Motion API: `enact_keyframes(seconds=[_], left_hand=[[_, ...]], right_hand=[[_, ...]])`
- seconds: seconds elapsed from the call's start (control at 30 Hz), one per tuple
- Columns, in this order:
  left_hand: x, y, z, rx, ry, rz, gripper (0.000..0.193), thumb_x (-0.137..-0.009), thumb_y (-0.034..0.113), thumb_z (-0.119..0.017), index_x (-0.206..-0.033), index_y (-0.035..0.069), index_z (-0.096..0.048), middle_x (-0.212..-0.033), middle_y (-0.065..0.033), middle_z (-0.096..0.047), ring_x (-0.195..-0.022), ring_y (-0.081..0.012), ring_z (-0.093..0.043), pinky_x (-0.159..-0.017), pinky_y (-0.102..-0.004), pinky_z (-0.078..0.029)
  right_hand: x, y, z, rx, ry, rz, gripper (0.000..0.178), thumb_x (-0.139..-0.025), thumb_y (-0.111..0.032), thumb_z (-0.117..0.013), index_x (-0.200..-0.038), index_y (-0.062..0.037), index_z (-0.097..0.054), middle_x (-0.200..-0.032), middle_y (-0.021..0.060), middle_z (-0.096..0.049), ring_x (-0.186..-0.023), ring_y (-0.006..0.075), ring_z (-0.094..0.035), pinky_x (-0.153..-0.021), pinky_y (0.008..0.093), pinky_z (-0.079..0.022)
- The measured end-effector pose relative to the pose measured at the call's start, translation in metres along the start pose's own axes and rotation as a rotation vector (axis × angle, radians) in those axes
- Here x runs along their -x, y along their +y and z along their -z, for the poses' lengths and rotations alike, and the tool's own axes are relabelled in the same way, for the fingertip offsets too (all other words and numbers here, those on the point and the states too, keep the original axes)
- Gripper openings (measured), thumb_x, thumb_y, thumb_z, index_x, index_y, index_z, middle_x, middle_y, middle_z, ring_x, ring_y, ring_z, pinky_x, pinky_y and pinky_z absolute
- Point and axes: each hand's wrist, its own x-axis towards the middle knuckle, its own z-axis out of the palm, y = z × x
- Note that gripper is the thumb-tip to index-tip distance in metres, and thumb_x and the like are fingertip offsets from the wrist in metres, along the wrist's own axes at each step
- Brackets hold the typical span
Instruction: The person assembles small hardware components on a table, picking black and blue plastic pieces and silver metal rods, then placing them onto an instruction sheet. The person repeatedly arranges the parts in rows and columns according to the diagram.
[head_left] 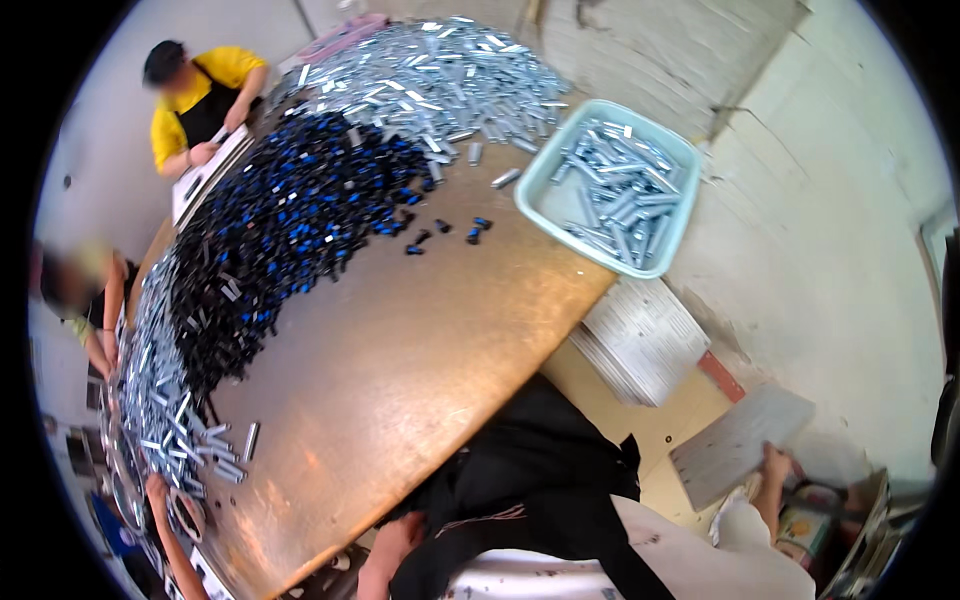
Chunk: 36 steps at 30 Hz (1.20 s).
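right hand [774, 461]: grip is grasping grey board [735, 450], near right, off counter [390, 350] | left hand [403, 530]: partly hidden, grip can't tell | progress: board apparently being held, remainder not showing

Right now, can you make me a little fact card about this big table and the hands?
Right hand: at the edge of a grey board
Left hand: mostly hidden beside the black apron
Table: brown; black-and-blue pieces heaped between two silver heaps
Pale blue tub: silver tubes inside
Others: person in yellow, another, plus an arm
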Motion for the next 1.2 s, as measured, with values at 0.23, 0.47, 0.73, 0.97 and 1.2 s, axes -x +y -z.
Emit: enact_keyframes(seconds=[0.23,0.47,0.73,0.97,1.2], left_hand=[[0.025,0.155,0.091,0.195,0.175,-0.436,0.037,-0.094,0.025,-0.062,-0.124,0.003,-0.063,-0.109,-0.0221,-0.069,-0.100,-0.0355,-0.068,-0.087,-0.0400,-0.054],[-0.016,0.198,0.096,0.648,0.158,-0.739,0.098,-0.080,0.015,-0.077,-0.156,0.003,-0.016,-0.151,-0.0207,-0.040,-0.136,-0.0273,-0.045,-0.112,-0.0410,-0.037],[-0.026,0.074,0.136,1.561,1.109,-0.854,0.064,-0.083,0.011,-0.072,-0.139,-0.001,-0.043,-0.134,-0.0117,-0.056,-0.122,-0.0250,-0.054,-0.104,-0.0391,-0.043],[0.057,-0.003,0.153,1.051,1.197,-0.601,0.060,-0.076,0.009,-0.075,-0.130,-0.003,-0.052,-0.120,-0.0106,-0.062,-0.110,-0.0230,-0.060,-0.096,-0.0368,-0.048],[-0.029,-0.014,0.103,1.081,1.297,-0.289,0.041,-0.078,0.006,-0.072,-0.117,-0.005,-0.062,-0.107,-0.0095,-0.068,-0.096,-0.0194,-0.063,-0.088,-0.0333,-0.050]], right_hand=[[0.043,-0.138,0.135,-1.287,-0.687,0.132,0.060,-0.095,-0.035,-0.059,-0.137,0.0062,-0.048,-0.132,0.0207,-0.059,-0.116,0.0309,-0.061,-0.101,0.0428,-0.050],[0.153,-0.386,0.053,-1.385,-0.952,0.649,0.052,-0.087,-0.027,-0.068,-0.127,0.0050,-0.055,-0.121,0.0145,-0.064,-0.112,0.0286,-0.062,-0.101,0.0428,-0.050],[0.406,-0.519,-0.062,-1.347,-1.633,0.954,0.083,-0.080,-0.016,-0.076,-0.150,-0.0049,-0.033,-0.147,0.0092,-0.045,-0.134,0.0239,-0.044,-0.109,0.0391,-0.038],[0.441,-0.563,-0.031,-1.369,-1.301,1.274,0.122,-0.066,-0.047,-0.088,-0.156,-0.0050,-0.018,-0.152,0.0123,-0.039,-0.137,0.0259,-0.042,-0.112,0.0393,-0.033],[0.456,-0.528,-0.122,-1.036,-1.286,1.392,0.099,-0.076,-0.046,-0.083,-0.145,0.0014,-0.029,-0.140,0.0153,-0.048,-0.128,0.0248,-0.047,-0.106,0.0387,-0.038]])
